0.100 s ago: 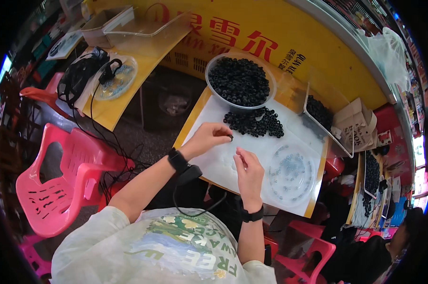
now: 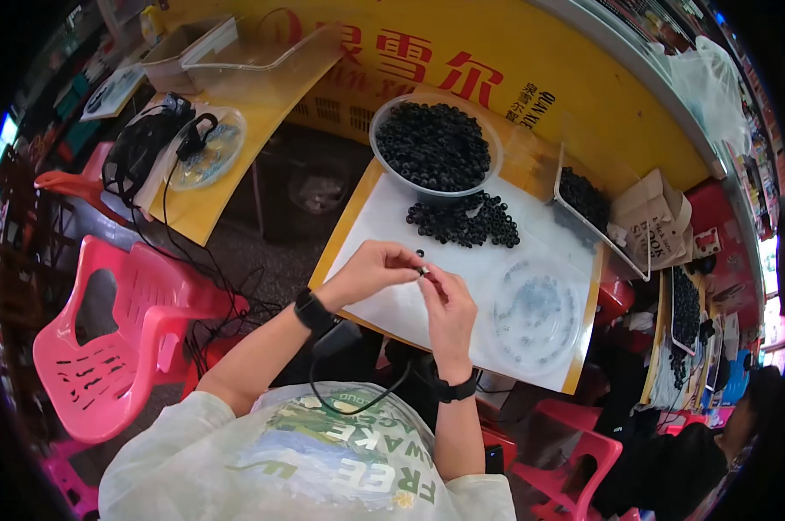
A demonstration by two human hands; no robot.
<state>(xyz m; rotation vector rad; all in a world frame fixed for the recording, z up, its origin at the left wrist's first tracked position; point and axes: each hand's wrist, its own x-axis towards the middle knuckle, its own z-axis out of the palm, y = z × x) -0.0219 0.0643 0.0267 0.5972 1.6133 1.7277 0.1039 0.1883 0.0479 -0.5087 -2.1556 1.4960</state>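
Over the white sheet (image 2: 371,234), my left hand (image 2: 366,276) pinches a small black ring-shaped part (image 2: 422,271) between thumb and fingertips. My right hand (image 2: 451,319) is closed in a pinch, its fingertips meeting the left ones at that part. Whatever the right fingers hold is too small to make out. Another black ring (image 2: 420,253) shows just beyond the left fingertips; I cannot tell if it is held. A loose pile of black rings (image 2: 471,222) lies farther off, below a clear round tub (image 2: 372,139) heaped with them. Right of my hands sits a clear shallow dish (image 2: 499,323) with small clear bluish pieces (image 2: 538,300).
At the back right stands a clear bin (image 2: 620,247) of black parts, beside a paper bag (image 2: 662,221). A yellow side table (image 2: 203,208) at left carries a black bag and another dish. Pink chairs (image 2: 93,347) flank me. A person in black (image 2: 662,464) sits at lower right.
My hands have come together, the right fingertips moving up and left to meet the left ones. The left hand has dropped slightly toward me. The whole view has shifted a little.
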